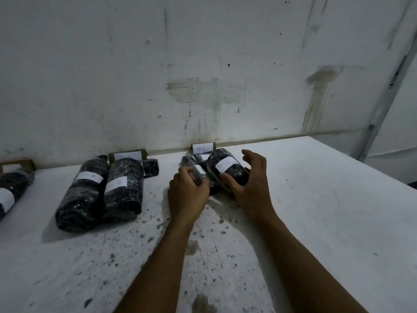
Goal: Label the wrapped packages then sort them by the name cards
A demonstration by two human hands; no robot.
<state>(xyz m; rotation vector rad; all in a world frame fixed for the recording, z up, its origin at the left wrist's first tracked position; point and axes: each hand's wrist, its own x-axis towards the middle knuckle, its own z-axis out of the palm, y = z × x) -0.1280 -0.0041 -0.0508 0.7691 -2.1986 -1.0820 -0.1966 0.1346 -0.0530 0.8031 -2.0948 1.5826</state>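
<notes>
Black plastic-wrapped packages with white labels lie on a white table (316, 199). My left hand (187, 195) grips a small labelled package (194, 164) below a name card (202, 148) leaning on the wall. My right hand (250, 184) cups a bigger labelled package (228, 168) right beside it, thumb on its near end and fingers curved past its right side. A third package (200, 157) lies behind these two, mostly hidden. Left of them, two long packages (83, 190) (124, 188) and a small one (150, 167) lie under a second name card (127, 155).
At the far left edge another labelled package (11, 190) lies below a third card holder (20, 164). The stained wall (203, 75) runs along the table's back edge. The near tabletop is speckled with dark spots.
</notes>
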